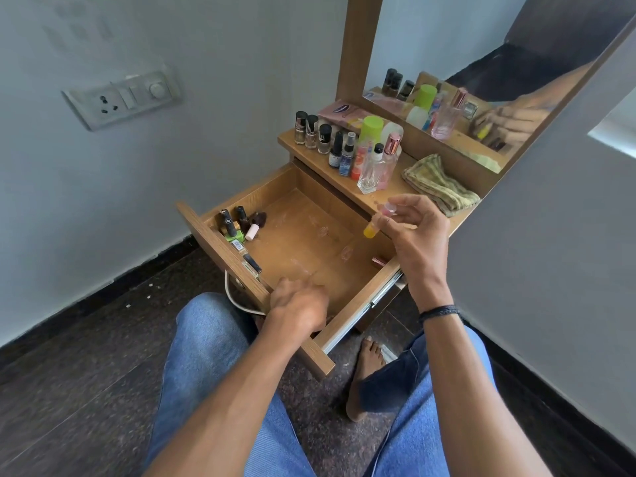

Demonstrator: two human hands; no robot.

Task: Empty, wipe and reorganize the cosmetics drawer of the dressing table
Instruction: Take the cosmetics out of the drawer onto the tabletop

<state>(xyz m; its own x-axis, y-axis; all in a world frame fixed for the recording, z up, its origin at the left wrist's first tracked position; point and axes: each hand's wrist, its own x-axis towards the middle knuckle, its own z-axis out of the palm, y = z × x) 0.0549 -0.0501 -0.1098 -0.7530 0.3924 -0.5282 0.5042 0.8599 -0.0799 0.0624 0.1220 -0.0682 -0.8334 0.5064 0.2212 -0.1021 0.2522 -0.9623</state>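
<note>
The wooden drawer of the dressing table is pulled open. In its far left corner lie several nail polish bottles, and a small pink item lies by its right wall. My right hand hovers over the drawer's right side, shut on a small yellow bottle with a clear pink cap. My left hand reaches into the drawer's near end with its fingers curled; it is blurred and I cannot see anything in it. Several bottles stand in rows on the table top.
A folded yellow-green cloth lies on the table top to the right of the bottles. A mirror stands behind. A white cable hangs under the drawer front. My knees and bare foot are on the dark floor below.
</note>
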